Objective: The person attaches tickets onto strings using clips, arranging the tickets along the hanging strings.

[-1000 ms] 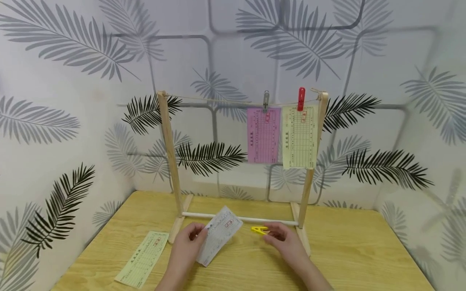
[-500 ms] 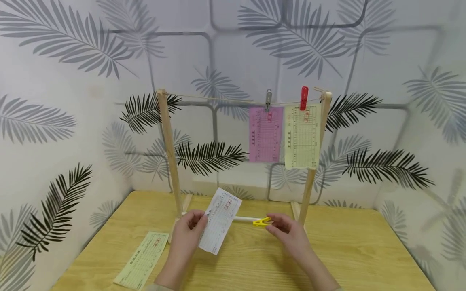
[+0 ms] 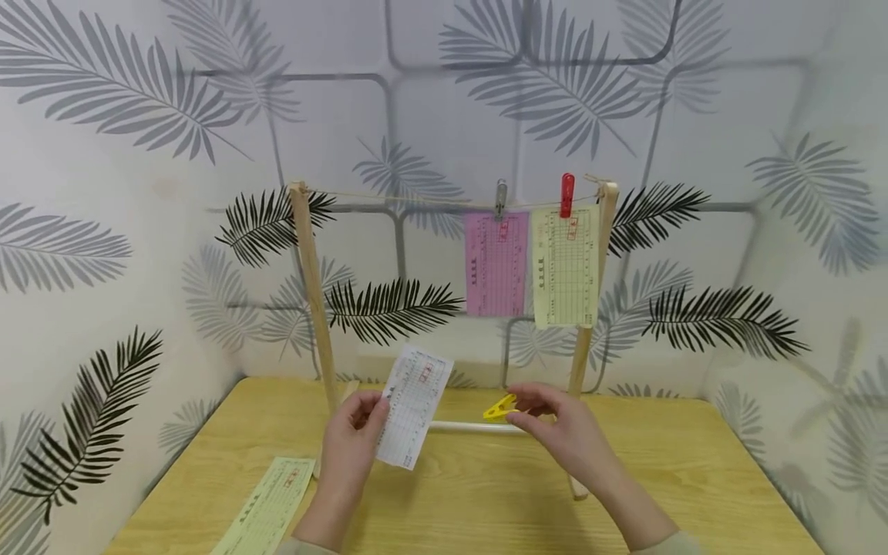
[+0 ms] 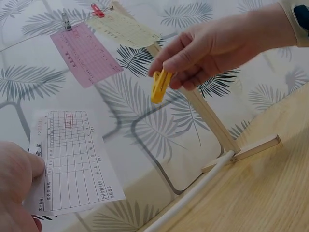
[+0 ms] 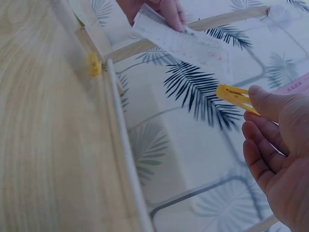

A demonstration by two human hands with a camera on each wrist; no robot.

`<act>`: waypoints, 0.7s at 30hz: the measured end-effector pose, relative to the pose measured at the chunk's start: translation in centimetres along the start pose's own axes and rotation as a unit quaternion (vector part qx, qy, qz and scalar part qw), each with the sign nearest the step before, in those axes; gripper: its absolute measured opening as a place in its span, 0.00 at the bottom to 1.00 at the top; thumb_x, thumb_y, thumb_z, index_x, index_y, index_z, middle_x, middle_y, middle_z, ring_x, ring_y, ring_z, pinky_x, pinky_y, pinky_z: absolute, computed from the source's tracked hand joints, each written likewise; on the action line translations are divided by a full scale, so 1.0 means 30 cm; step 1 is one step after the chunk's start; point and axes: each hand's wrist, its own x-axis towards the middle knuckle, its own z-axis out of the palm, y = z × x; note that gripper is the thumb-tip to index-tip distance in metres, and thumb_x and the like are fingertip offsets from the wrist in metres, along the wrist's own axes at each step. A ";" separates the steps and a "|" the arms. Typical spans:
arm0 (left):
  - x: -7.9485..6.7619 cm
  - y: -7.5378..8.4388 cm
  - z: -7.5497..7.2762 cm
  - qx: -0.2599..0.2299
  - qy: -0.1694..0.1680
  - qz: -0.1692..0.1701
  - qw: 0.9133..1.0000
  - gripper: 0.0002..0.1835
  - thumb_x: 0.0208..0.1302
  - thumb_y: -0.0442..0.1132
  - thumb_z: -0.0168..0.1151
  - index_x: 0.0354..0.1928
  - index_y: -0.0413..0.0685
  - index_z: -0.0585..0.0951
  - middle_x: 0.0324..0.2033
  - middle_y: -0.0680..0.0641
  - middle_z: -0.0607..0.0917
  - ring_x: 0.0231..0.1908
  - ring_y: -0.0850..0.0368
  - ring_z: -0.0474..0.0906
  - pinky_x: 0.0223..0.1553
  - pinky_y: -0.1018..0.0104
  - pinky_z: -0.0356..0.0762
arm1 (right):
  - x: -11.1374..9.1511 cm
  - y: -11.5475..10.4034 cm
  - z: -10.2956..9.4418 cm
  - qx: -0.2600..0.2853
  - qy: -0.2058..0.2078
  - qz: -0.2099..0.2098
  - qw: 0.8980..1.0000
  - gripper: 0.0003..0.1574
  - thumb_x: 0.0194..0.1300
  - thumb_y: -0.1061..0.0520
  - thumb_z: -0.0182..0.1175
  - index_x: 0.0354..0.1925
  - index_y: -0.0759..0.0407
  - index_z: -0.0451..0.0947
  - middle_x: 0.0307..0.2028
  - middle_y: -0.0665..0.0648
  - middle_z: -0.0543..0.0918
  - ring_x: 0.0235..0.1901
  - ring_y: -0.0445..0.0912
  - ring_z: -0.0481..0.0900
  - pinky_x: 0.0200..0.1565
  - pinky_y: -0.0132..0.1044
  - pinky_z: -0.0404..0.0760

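Note:
My left hand (image 3: 350, 439) pinches the left edge of a white printed receipt slip (image 3: 415, 408), held tilted above the table. In my right hand (image 3: 569, 435), thumb and fingers pinch the handle end of a yellow clothespin (image 3: 499, 406), whose nose points left toward the slip. The left wrist view shows the white slip's ruled grid and red stamp beside my left thumb (image 4: 36, 164). A pink slip (image 3: 495, 270) hangs from the string (image 3: 395, 198) by a grey clothespin (image 3: 500, 199). To its right, a red clothespin (image 3: 566, 195) holds a pale yellow slip (image 3: 565, 274).
Another pale yellow slip (image 3: 264, 509) lies on the wooden table (image 3: 666, 462) at the left. The string runs between two wooden posts (image 3: 315, 301), joined low down by a white rod (image 3: 479, 426). A small yellow object (image 5: 95, 64) sits near the rod's end.
Both hands have risen, carrying the white slip and the yellow clothespin upward. The slip now stands more upright, and the clothespin has tilted. The head view has shifted slightly.

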 end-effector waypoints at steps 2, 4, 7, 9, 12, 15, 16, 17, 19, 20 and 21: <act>0.007 0.005 0.001 0.002 0.001 0.005 1.000 0.07 0.81 0.36 0.66 0.53 0.42 0.86 0.44 0.42 0.87 0.42 0.51 0.79 0.38 0.68 0.80 | 0.009 -0.035 -0.026 -0.010 -0.004 -0.012 1.000 0.20 0.71 0.57 0.77 0.59 0.53 0.89 0.40 0.45 0.89 0.42 0.42 0.86 0.44 0.39 0.85; 0.015 0.013 0.004 0.003 0.002 0.011 1.000 0.07 0.82 0.36 0.66 0.53 0.42 0.86 0.44 0.43 0.87 0.42 0.51 0.79 0.38 0.68 0.80 | 0.021 -0.072 -0.054 -0.021 -0.006 -0.027 0.999 0.20 0.71 0.58 0.77 0.59 0.54 0.89 0.40 0.44 0.89 0.42 0.43 0.86 0.42 0.38 0.85; 0.030 0.027 0.011 0.008 0.007 0.022 1.000 0.08 0.82 0.38 0.66 0.54 0.42 0.86 0.45 0.43 0.87 0.43 0.51 0.79 0.39 0.68 0.80 | 0.046 -0.133 -0.099 -0.041 0.001 -0.044 0.998 0.21 0.71 0.58 0.77 0.61 0.54 0.89 0.41 0.46 0.91 0.43 0.44 0.87 0.41 0.37 0.85; 0.039 0.037 0.013 0.003 0.009 0.028 1.000 0.08 0.82 0.38 0.66 0.54 0.42 0.86 0.45 0.43 0.87 0.43 0.51 0.79 0.39 0.68 0.80 | 0.068 -0.171 -0.126 -0.063 0.005 -0.053 0.997 0.23 0.71 0.58 0.77 0.63 0.53 0.89 0.42 0.46 0.91 0.44 0.44 0.88 0.40 0.38 0.85; 0.052 0.049 0.013 -0.011 0.015 0.033 0.999 0.08 0.83 0.39 0.66 0.53 0.42 0.86 0.46 0.42 0.88 0.43 0.50 0.80 0.39 0.67 0.80 | 0.108 -0.223 -0.164 -0.089 0.003 -0.072 0.993 0.24 0.72 0.57 0.76 0.64 0.53 0.88 0.45 0.47 0.92 0.44 0.44 0.88 0.42 0.40 0.85; 0.065 0.064 0.012 -0.032 0.021 0.034 0.999 0.08 0.82 0.39 0.66 0.53 0.42 0.86 0.46 0.42 0.88 0.44 0.49 0.80 0.39 0.68 0.80 | 0.152 -0.266 -0.197 -0.099 -0.007 -0.098 0.990 0.25 0.73 0.58 0.75 0.66 0.54 0.87 0.47 0.48 0.92 0.44 0.44 0.88 0.43 0.41 0.85; 0.070 0.069 0.011 -0.041 0.023 0.035 0.998 0.08 0.82 0.39 0.66 0.53 0.42 0.86 0.46 0.41 0.88 0.44 0.48 0.80 0.39 0.68 0.80 | 0.166 -0.280 -0.206 -0.103 -0.009 -0.105 0.989 0.24 0.74 0.59 0.75 0.66 0.55 0.87 0.47 0.49 0.92 0.44 0.44 0.88 0.44 0.40 0.85; 0.074 0.076 0.011 -0.048 0.022 0.036 0.998 0.08 0.82 0.39 0.66 0.53 0.42 0.86 0.46 0.41 0.88 0.44 0.49 0.80 0.39 0.68 0.80 | 0.180 -0.292 -0.214 -0.102 -0.009 -0.110 0.989 0.24 0.74 0.60 0.75 0.65 0.56 0.86 0.47 0.50 0.92 0.44 0.45 0.88 0.43 0.40 0.85; 0.083 0.087 0.012 -0.059 0.022 0.042 0.997 0.09 0.82 0.38 0.67 0.54 0.41 0.86 0.47 0.41 0.87 0.44 0.50 0.80 0.39 0.69 0.80 | 0.202 -0.318 -0.229 -0.112 -0.006 -0.121 0.986 0.24 0.74 0.60 0.74 0.65 0.57 0.86 0.47 0.51 0.91 0.44 0.46 0.88 0.42 0.38 0.83; 0.086 0.093 0.013 -0.065 0.021 0.047 0.997 0.09 0.82 0.38 0.67 0.54 0.40 0.86 0.47 0.40 0.87 0.44 0.51 0.80 0.40 0.69 0.79 | 0.212 -0.330 -0.236 -0.117 -0.002 -0.124 0.985 0.24 0.73 0.60 0.75 0.65 0.58 0.86 0.46 0.51 0.91 0.45 0.46 0.88 0.42 0.36 0.83; 0.090 0.098 0.013 -0.067 0.021 0.050 0.996 0.09 0.82 0.38 0.67 0.54 0.40 0.86 0.47 0.40 0.87 0.43 0.52 0.80 0.40 0.69 0.79 | 0.222 -0.342 -0.242 -0.121 0.003 -0.128 0.984 0.25 0.73 0.60 0.75 0.66 0.58 0.86 0.46 0.51 0.90 0.45 0.46 0.87 0.43 0.35 0.83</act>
